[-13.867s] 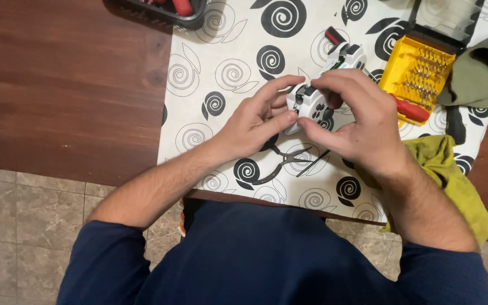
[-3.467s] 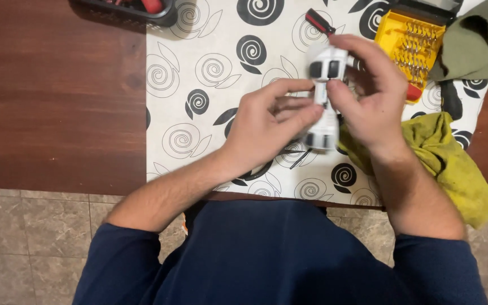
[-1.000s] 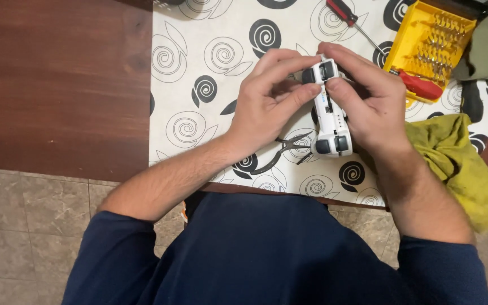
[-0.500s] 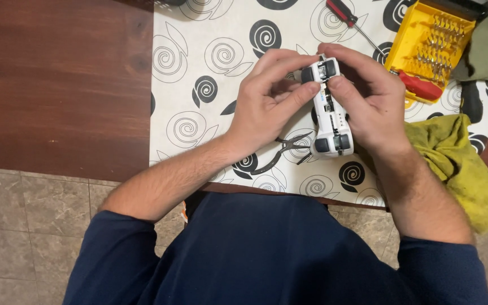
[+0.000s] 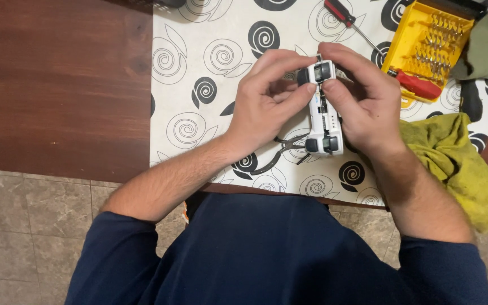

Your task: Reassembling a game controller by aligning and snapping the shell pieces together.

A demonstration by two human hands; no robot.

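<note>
Dark wooden counter under a white cloth with black spirals fills my view, tiled floor below its near edge. My left hand and right hand both have their fingers closed around a white game controller, held on edge above the cloth. Compared with a few seconds back, the controller now stands lengthwise with its shoulder buttons up, and both thumbs have settled along the seam, so I judge the shell is being worked at that join. Pliers lie just under it. A yellow rag crowds the right; a yellow bit case and red-handled screwdriver sit beyond. Open room lies left.
</note>
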